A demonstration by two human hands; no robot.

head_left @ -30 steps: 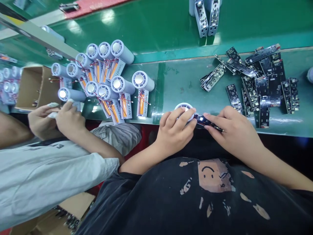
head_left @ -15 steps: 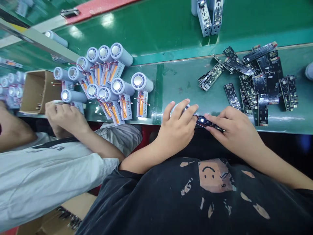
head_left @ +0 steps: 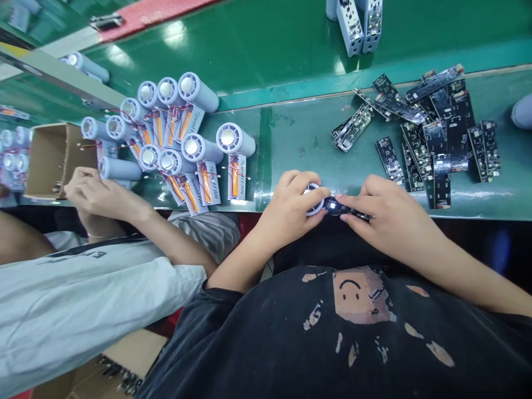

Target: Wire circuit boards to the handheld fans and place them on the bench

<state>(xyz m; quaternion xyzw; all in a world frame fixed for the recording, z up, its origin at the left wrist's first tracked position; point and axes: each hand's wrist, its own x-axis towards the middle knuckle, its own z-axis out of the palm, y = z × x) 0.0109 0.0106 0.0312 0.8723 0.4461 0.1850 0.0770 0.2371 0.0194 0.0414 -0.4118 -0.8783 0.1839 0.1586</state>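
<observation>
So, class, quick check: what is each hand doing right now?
Left hand: closed, holding a round white fan head.
Right hand: closed, pinching a black circuit board.

A green conveyor belt [head_left: 299, 138] carries circuit boards [head_left: 436, 133] (heaped loosely) and fans [head_left: 198, 93].

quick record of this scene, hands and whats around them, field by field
left hand: grips a round pale fan head
right hand: pinches a black circuit board with a lit white LED, its end against the fan head
board pile: loose black circuit boards on a green work belt
nearby: rows of grey handheld fans with orange strips and red wires
co-worker: hands at a grey fan, beside a cardboard box
</observation>
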